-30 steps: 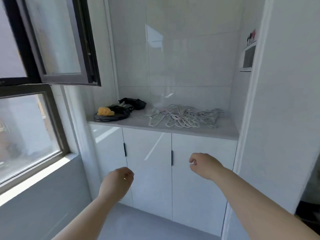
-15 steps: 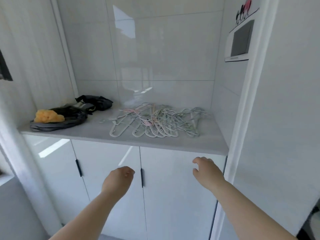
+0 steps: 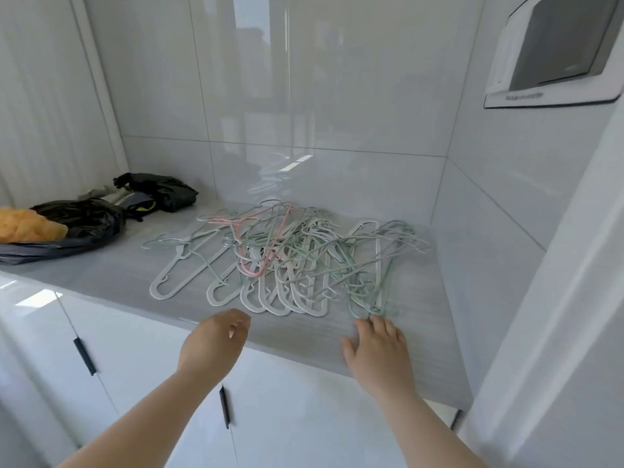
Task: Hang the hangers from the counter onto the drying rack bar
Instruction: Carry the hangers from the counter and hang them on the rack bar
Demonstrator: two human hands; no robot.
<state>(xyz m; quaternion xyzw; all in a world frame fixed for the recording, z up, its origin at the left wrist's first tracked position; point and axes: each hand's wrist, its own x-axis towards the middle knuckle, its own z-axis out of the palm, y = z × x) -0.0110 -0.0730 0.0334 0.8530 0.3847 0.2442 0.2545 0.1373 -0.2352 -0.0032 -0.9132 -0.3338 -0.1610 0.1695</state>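
A tangled pile of several thin hangers [image 3: 290, 261], white, pale green and one pink, lies flat on the grey counter [image 3: 128, 275]. My left hand [image 3: 212, 342] hovers over the counter's front edge, fingers loosely curled, holding nothing, just short of the white hangers. My right hand [image 3: 378, 349] reaches over the counter with straight fingers. Its fingertips are at the near end of the green hangers on the pile's right side. The drying rack bar is out of view.
Black bags [image 3: 77, 221] with an orange cloth [image 3: 27, 224] sit at the counter's left end, another black bundle [image 3: 162, 192] behind them. Tiled walls close the back and right. A white wall panel [image 3: 553, 52] hangs at upper right. White cabinet doors [image 3: 141, 366] stand below.
The view has closed in on the counter. Both hands rose from in front of the cabinet doors to the counter's front edge, and the right hand's fingers straightened toward the green hangers.
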